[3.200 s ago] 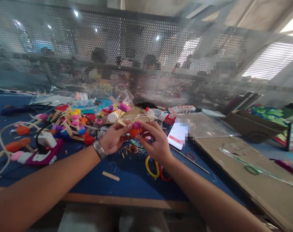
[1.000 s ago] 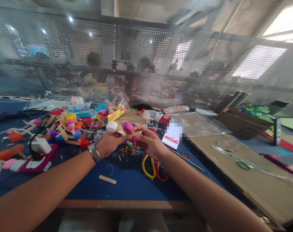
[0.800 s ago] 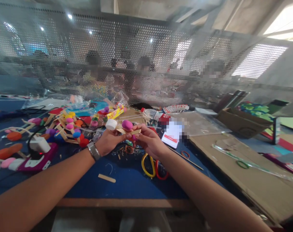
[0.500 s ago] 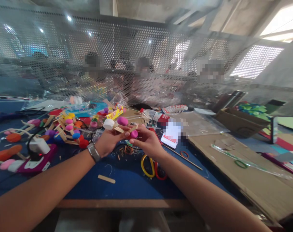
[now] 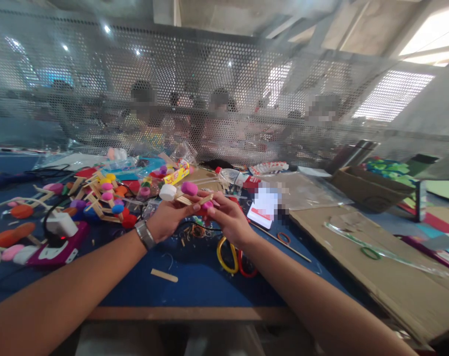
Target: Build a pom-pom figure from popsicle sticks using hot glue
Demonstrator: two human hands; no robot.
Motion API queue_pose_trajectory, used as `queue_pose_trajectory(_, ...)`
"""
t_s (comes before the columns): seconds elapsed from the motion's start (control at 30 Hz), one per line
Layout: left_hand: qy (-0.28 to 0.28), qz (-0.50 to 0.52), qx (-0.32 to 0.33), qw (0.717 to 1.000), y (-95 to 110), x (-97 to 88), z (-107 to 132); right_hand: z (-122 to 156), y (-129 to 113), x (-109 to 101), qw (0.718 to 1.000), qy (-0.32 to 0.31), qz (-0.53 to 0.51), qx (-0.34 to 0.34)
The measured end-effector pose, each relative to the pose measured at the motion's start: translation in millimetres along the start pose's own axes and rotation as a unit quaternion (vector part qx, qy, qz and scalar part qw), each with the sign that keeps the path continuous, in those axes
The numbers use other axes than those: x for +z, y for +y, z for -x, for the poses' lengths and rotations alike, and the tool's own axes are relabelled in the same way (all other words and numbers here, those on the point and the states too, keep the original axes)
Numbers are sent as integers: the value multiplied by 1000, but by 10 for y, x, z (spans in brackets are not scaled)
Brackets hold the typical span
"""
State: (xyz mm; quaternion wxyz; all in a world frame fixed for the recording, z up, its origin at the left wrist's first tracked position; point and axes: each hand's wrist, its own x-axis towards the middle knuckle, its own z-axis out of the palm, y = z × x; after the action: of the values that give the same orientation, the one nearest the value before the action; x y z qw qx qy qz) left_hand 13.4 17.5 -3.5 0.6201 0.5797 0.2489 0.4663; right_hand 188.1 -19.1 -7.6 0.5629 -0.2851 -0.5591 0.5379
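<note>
My left hand [image 5: 168, 219], a watch on its wrist, is closed on a small frame of wooden craft sticks [image 5: 190, 199] that carries a white pompom [image 5: 167, 192] and a pink pompom [image 5: 189, 188]. My right hand [image 5: 227, 220] meets it from the right. Its fingertips pinch a small pink pompom [image 5: 208, 204] against the end of the stick frame. Both hands hover above the blue table [image 5: 194, 269].
A finished stick-and-pompom model [image 5: 102, 195] lies left. Also left, a white plug sits on a purple device [image 5: 59, 244]. Yellow and red scissor handles [image 5: 233, 257] lie under my right wrist, a loose stick [image 5: 164, 275] nearer me. Cardboard [image 5: 387, 277] covers the right. People sit behind a perforated screen [image 5: 217, 99].
The orange pompom seen between my fingers 3.2 s ago is gone from view. My right fingers have closed in on the small pink pompom and pressed it to the stick end.
</note>
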Motion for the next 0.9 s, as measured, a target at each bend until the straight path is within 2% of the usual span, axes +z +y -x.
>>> queue_pose_trajectory(0.1,-15,-34,11,999,24,-5,4,3,-17,5,995,-3,-71,66)
queue_pose_trajectory(0.33,-56,-119,46,990,189,39,47,-34,-68,11,985,6,-119,123)
queue_pose_trajectory(0.6,-46,-146,74,985,219,66,54,-14,-68,29,987,11,-106,122)
queue_pose_trajectory(0.8,-31,-136,57,989,221,71,62,-5,-87,38,989,5,-92,114)
queue_pose_trajectory(0.9,-41,-124,51,990,245,85,60,-9,-87,40,990,14,-83,116)
